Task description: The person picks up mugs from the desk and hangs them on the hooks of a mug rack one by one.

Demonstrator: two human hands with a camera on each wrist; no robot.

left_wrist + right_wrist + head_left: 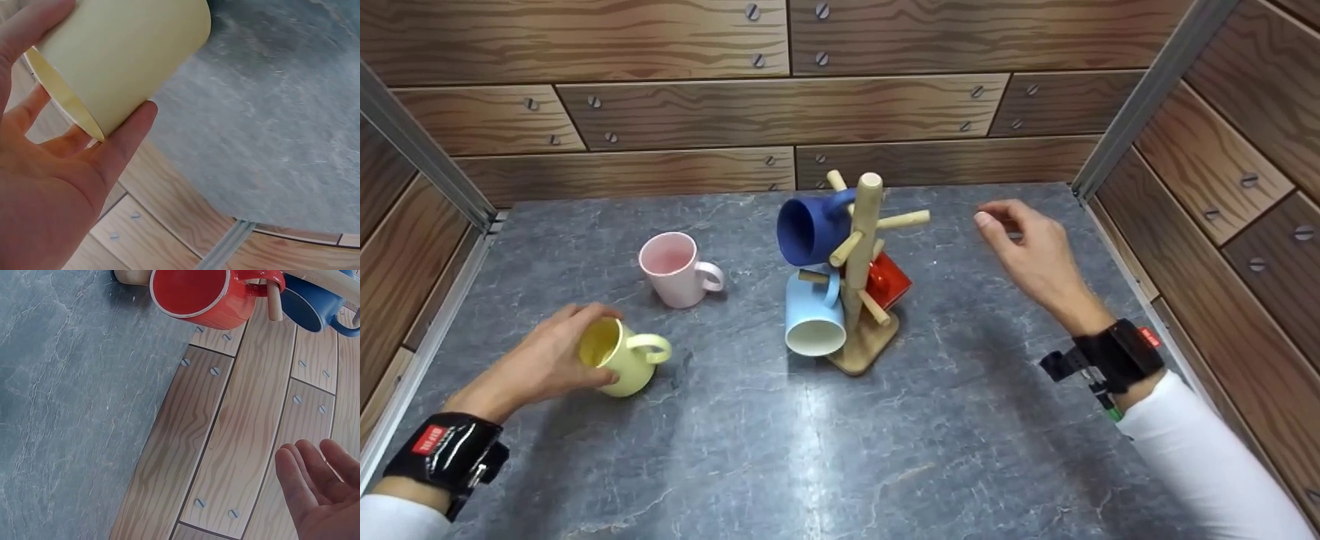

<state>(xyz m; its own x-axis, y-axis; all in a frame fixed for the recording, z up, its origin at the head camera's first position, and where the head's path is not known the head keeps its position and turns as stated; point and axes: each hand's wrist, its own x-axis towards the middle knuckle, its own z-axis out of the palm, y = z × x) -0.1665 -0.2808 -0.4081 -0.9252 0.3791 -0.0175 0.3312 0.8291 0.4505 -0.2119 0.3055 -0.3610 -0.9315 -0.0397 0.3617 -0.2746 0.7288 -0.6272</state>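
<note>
At lower left of the head view, the left hand [551,352] pinches the yellow mug [633,370], probably the picking-up step, so next its handle [664,346] would need guiding toward a free peg [904,219] of the central rack [865,225], while the right hand [1026,251], loosely bent, holds nothing.

The left hand [551,354] grips a yellow mug [631,369] left of the rack [861,262], handle [648,340] facing it. 3 mugs [807,307] hang there.

Head view looks forward and down; nearer, left wrist view shares its yellow mug [631,369], right its red mug [202,298].
</note>
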